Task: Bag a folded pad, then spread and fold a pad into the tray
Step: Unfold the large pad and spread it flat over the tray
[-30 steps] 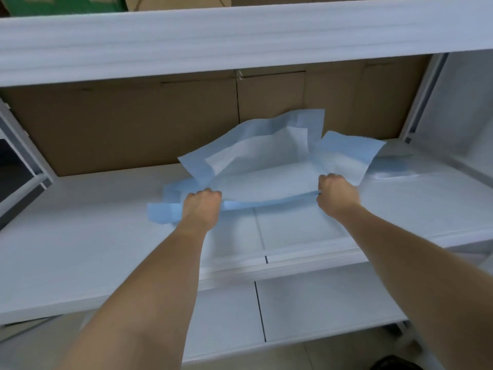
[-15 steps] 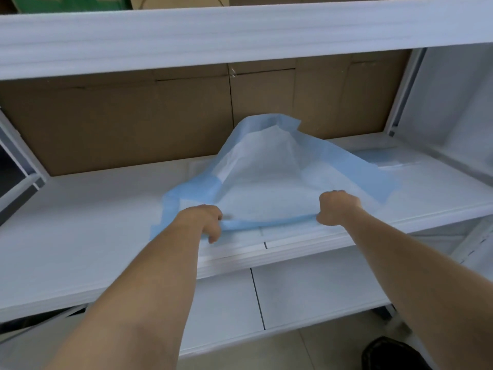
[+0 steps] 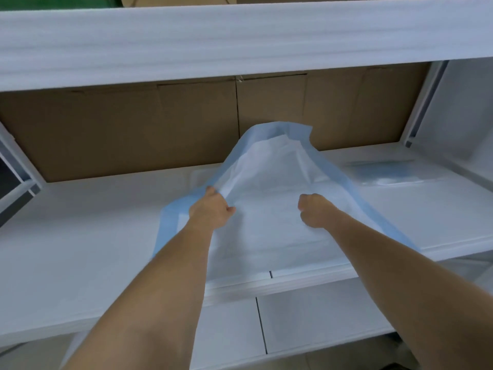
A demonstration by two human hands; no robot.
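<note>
A large pad (image 3: 269, 209), white with a blue border, lies partly spread on the white shelf (image 3: 80, 249). Its far end stands up in a crumpled peak against the cardboard back. My left hand (image 3: 210, 209) pinches the pad's left blue edge with the fingers closed on it. My right hand (image 3: 316, 210) is a closed fist on the pad's white middle and seems to grip a fold there. To the right lies a clear plastic bag (image 3: 384, 173) with a folded blue pad inside. No tray can be told apart from the white shelf.
Brown cardboard (image 3: 133, 129) lines the back of the shelf. A white upper shelf (image 3: 240, 41) overhangs the work area. A lower white shelf (image 3: 306, 324) shows below, with a white upright post (image 3: 424, 108) at the right.
Both hands have moved from the pad's near edge farther in and closer together. The pad has dropped lower and spread toward me, over the shelf's front.
</note>
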